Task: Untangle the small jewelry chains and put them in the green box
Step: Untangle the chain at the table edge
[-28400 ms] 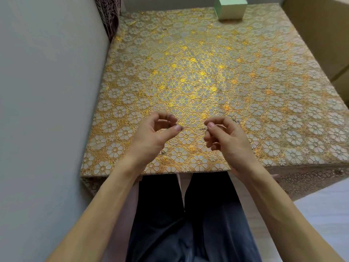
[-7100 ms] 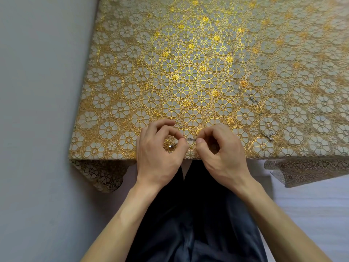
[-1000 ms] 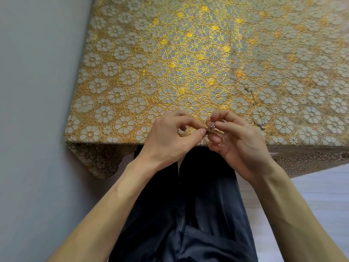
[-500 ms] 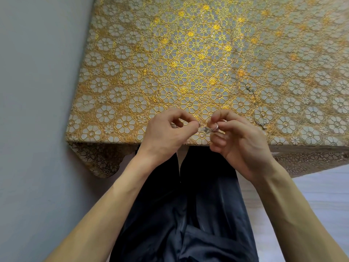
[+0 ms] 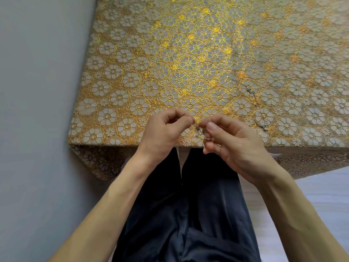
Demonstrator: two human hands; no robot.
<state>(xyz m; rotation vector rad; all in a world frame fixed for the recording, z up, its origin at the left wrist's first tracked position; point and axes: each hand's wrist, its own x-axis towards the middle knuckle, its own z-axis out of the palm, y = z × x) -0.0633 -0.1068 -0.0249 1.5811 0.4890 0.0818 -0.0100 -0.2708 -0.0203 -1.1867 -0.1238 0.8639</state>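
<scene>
A big desk (image 5: pixel 188 53) fills the top of the view. A gold flower cloth (image 5: pixel 105 163) covers it and hangs over the near edge. A grey wall (image 5: pixel 37 110) runs along the left edge. Below the near edge are legs in dark trousers (image 5: pixel 188 214). Both hands are over the near edge, close together. The left hand (image 5: pixel 162 131) has curled fingers (image 5: pixel 187 121) that pinch one end of a small chain (image 5: pixel 197 129). The right hand (image 5: pixel 236 148) pinches the other end, and its other fingers are bent and loose. The tiny chain dangles between the hands, maybe with a knot in it — it is too small to tell. A second chain (image 5: pixel 247 89) lies flat on the cloth toward the right edge — well apart from the hands.
</scene>
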